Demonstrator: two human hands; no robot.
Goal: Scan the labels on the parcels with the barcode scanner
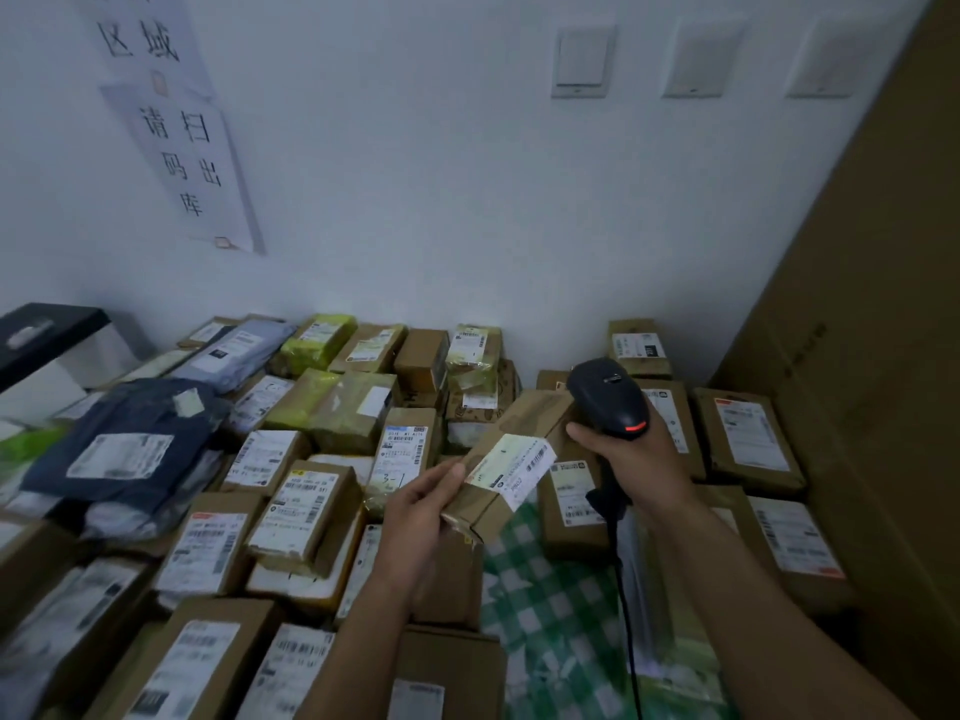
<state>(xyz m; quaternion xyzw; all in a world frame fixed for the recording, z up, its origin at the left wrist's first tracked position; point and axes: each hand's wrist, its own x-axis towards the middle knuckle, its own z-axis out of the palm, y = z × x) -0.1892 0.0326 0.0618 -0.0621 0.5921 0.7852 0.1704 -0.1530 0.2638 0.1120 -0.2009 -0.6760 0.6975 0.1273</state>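
Brown cardboard parcel (511, 433) in the left hand's (421, 506) grip shows its white label (511, 467); the right hand (641, 459), clasping the black barcode scanner (605, 392) at two o'clock, should aim squarely at it.

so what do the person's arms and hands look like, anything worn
Nothing worn that shows. The left hand and right hand have no gloves. The left forearm and right forearm are bare, with no sleeves, watch or bands in view.
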